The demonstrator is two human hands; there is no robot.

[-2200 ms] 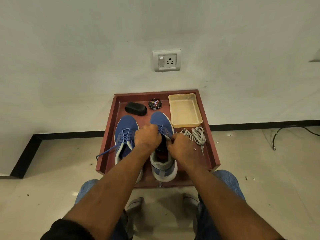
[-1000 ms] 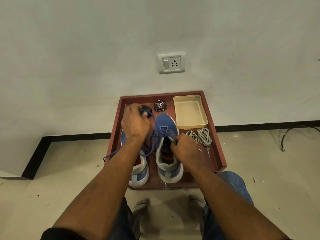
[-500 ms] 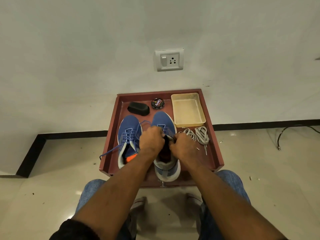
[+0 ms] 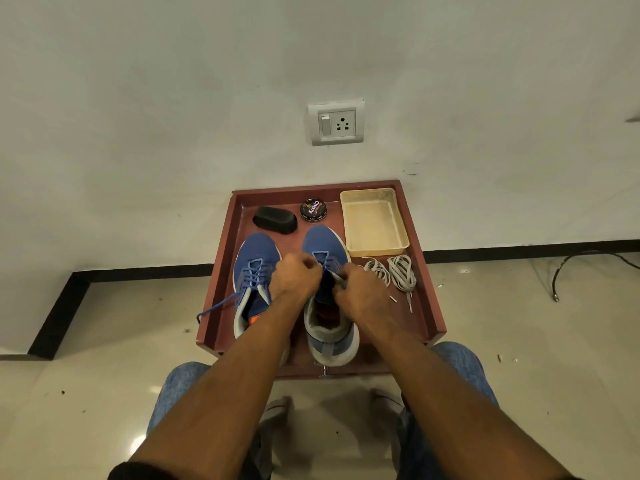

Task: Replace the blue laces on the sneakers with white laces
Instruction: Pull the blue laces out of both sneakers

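Note:
Two blue sneakers stand side by side, toes to the wall, on a red-brown tray [image 4: 427, 289]. The left sneaker [image 4: 254, 268] is laced in blue, and one lace end [image 4: 216, 306] trails over the tray's left rim. My left hand [image 4: 294, 277] and my right hand [image 4: 362, 292] meet over the throat of the right sneaker [image 4: 325, 247], fingers curled and pinching its blue lace near the upper eyelets. Only the toe-end crossings of that lace show. Two coiled white laces [image 4: 393, 273] lie on the tray to the right of my right hand.
At the tray's back stand a black shoe brush [image 4: 275, 220], a round polish tin [image 4: 313, 209] and a cream plastic tub [image 4: 374, 221]. A wall with a socket [image 4: 336, 124] rises just behind. My knees in jeans flank the tray's near edge. A cable [image 4: 588, 261] lies on the floor at right.
One second ago my left hand was pulled up and back to the left with a length of blue lace. It has come back to the right sneaker's throat, beside my right hand.

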